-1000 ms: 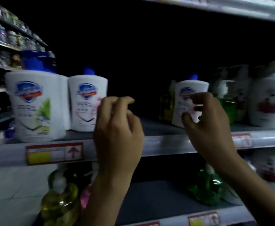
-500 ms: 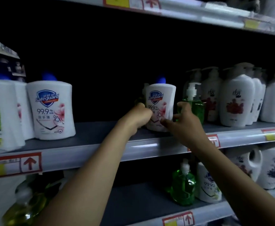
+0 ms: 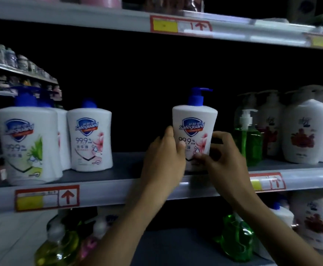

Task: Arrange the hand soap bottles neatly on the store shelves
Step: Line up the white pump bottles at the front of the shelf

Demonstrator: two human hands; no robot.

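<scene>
A white Safeguard soap bottle (image 3: 194, 121) with a blue pump and pink flower label stands upright near the front of the middle shelf (image 3: 118, 191). My left hand (image 3: 161, 158) grips its left side, thumb on the label. My right hand (image 3: 222, 156) holds its lower right side, fingers curled round it. To the left stand a matching pink-label bottle (image 3: 89, 139) and a green-label Safeguard bottle (image 3: 25, 144), with another white bottle behind it.
A clear green pump bottle (image 3: 248, 139) stands just right of the held bottle, then several white floral bottles (image 3: 302, 131). The lower shelf holds a yellow bottle (image 3: 59, 246), a green one (image 3: 235, 240) and white jugs (image 3: 316, 219). A shelf rail (image 3: 180, 25) runs overhead.
Both hands reached in from the shelf front and closed on the pink-label bottle. It now stands nearer the shelf's front edge, with its blue pump in full view.
</scene>
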